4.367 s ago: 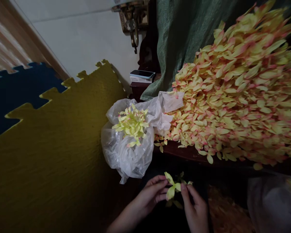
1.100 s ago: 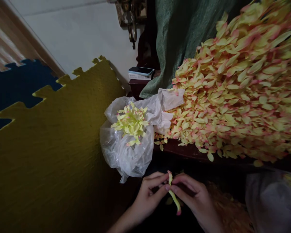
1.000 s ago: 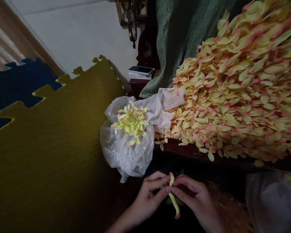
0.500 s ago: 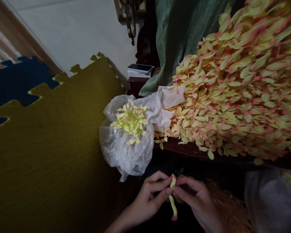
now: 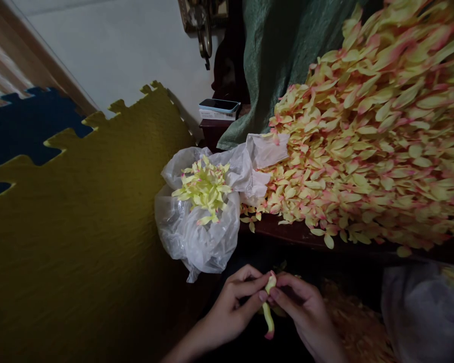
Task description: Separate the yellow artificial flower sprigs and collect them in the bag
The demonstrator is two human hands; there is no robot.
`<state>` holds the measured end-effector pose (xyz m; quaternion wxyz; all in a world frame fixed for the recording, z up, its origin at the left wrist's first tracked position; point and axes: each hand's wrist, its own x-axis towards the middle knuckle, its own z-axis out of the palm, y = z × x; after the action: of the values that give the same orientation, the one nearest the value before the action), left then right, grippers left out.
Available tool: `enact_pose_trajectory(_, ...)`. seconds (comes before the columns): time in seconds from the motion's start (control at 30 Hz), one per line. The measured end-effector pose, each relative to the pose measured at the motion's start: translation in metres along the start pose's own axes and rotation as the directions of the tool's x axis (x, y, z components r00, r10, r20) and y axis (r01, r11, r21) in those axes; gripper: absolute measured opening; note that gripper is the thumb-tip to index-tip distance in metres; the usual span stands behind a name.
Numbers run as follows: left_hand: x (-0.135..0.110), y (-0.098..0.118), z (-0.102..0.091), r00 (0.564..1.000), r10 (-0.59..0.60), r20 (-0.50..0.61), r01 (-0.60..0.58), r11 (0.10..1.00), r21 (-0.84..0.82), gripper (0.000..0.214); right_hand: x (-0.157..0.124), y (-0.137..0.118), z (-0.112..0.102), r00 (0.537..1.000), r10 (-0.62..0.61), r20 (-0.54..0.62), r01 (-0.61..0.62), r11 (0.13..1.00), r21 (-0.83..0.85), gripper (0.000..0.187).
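A narrow yellow-green petal point(image 5: 268, 313) with pink tips is pinched between my two hands, low in the middle of the view. My left hand point(image 5: 236, 307) grips it from the left with thumb and forefinger. From the other side my right hand point(image 5: 304, 310) pinches the same petal near its upper end. The fingertips of both hands almost meet and hide its middle. Just beyond them, a clear plastic bag point(image 5: 208, 247) holds a bunch of yellow-green petals point(image 5: 206, 189).
A large heap of yellow-and-pink petals point(image 5: 363, 166) covers the dark wooden table point(image 5: 287, 229). Behind hangs green cloth point(image 5: 276, 65). A phone point(image 5: 219, 105) lies on a white box point(image 5: 216, 115). A yellow foam mat point(image 5: 98, 212) stands at left, a whitish bag point(image 5: 423, 312) at lower right.
Both hands keep their pinch on the petal. Its hanging lower end has swung slightly left and up, and the fingers have shifted only a little.
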<state>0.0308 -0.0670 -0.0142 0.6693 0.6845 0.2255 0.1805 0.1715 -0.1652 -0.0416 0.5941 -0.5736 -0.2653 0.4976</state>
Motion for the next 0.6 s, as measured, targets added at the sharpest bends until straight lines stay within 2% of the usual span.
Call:
enact_pose_trajectory(0.2,0.001,-0.003,0.001,1.000,-0.024,0.000,0.024,0.998,-0.055,0.035,0.000,-0.004,0.004,0.999,-0.030,-0.027,0.029,0.999,-0.044,0.020)
enact_pose_trajectory(0.37,0.002,-0.010,0.004,1.000,-0.006,-0.031,0.003,0.995,-0.096,0.034,-0.002,-0.011,0.006,0.999,-0.050,0.000,0.050,0.995,-0.084,0.022)
enact_pose_trajectory(0.6,0.002,-0.009,0.002,0.997,-0.066,-0.033,0.060,0.986,-0.159,0.029,-0.002,-0.005,0.005,1.000,-0.027,0.013,0.028,0.995,-0.094,0.023)
